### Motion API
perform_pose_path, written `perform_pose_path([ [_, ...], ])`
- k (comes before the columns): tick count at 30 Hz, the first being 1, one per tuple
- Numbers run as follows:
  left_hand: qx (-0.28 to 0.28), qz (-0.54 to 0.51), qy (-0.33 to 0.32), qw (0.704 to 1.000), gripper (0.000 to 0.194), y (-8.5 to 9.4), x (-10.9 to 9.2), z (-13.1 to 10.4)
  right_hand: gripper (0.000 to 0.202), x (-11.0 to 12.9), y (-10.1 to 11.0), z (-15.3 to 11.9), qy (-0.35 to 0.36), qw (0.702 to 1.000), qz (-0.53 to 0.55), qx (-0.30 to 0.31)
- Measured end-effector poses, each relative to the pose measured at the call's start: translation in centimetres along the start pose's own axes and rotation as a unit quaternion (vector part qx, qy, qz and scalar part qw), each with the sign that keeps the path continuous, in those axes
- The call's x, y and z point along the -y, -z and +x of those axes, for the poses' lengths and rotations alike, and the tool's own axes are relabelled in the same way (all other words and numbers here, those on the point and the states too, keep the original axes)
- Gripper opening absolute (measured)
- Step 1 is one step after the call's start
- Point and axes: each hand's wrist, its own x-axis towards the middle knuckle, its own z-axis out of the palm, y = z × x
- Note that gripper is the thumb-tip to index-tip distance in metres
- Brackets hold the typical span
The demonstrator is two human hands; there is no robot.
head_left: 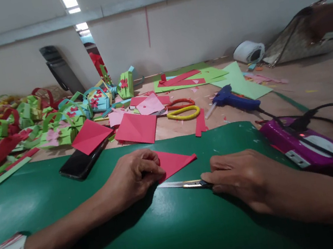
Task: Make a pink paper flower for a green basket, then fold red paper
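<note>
My left hand (139,172) is closed on a folded piece of red paper (176,161), fingers pinching its left side. The paper tapers to a narrow tip on the right. In my right hand (243,175) is a cutter knife (191,183), its long thin blade extended leftward. That blade lies just below the paper's lower edge, close to my left fingertips; whether it touches the paper I cannot tell. Both hands are over the green mat (173,235). Two more red paper squares, one (136,127) on the wooden table and one (91,136) partly over a black phone (79,165), lie beyond.
Scissors (184,113) with yellow and orange handles lie behind the mat, near a blue glue gun (235,98). A purple power strip (308,142) with black cables sits at right. Several paper baskets (58,132) pile up at left. A bag (302,34) stands far right.
</note>
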Motion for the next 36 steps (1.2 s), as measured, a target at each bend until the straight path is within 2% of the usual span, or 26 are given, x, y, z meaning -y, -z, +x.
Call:
perform_pose_path([
  [3,-0.004,-0.005,-0.001,1.000,0.017,0.0,0.0,0.0,0.019,0.5,0.2,-0.1,-0.002,1.000,0.017,0.011],
  [6,0.004,-0.029,0.008,1.000,0.018,0.4,-0.1,0.1,0.017,0.7,0.6,-0.2,0.037,0.998,0.037,0.017],
  [8,0.009,-0.047,0.030,0.998,0.019,0.7,-0.4,0.2,0.020,0.4,0.8,-0.4,0.048,0.997,0.062,-0.014],
  [10,0.010,-0.036,0.056,0.998,0.017,0.7,-1.0,0.3,0.021,-0.4,1.1,-0.7,0.000,0.992,0.074,-0.101],
  [12,0.016,0.021,0.075,0.997,0.009,0.5,-1.7,0.5,0.022,-1.5,1.1,-0.8,-0.085,0.978,0.049,-0.183],
  [14,0.025,0.080,0.091,0.992,0.012,0.1,-2.4,0.7,0.025,-2.5,1.0,-0.7,-0.150,0.966,-0.016,-0.210],
  [18,0.036,0.085,0.106,0.990,0.009,-0.8,-2.7,1.0,0.021,-2.8,0.6,0.5,-0.191,0.954,-0.175,-0.154],
  [20,0.036,0.077,0.095,0.992,0.011,-1.1,-2.6,1.0,0.018,-2.1,0.6,1.3,-0.162,0.952,-0.209,-0.156],
  [23,0.024,0.079,0.066,0.994,0.012,-1.5,-2.5,0.7,0.011,-0.6,0.5,2.3,-0.092,0.973,-0.137,-0.161],
  [27,0.016,0.074,0.058,0.995,0.003,-1.5,-2.5,0.3,0.009,0.2,0.4,3.4,-0.091,0.992,-0.046,-0.075],
  [29,0.021,0.061,0.069,0.996,0.018,-1.4,-2.3,0.2,0.012,0.2,0.4,3.7,-0.108,0.992,-0.031,-0.057],
  [33,0.001,0.028,0.074,0.997,0.056,-1.3,-1.8,0.1,0.003,0.1,0.6,3.9,-0.111,0.991,-0.013,-0.075],
  [36,-0.006,0.018,0.072,0.997,0.065,-1.4,-1.5,0.0,0.002,0.3,0.3,4.0,-0.091,0.994,-0.029,-0.044],
])
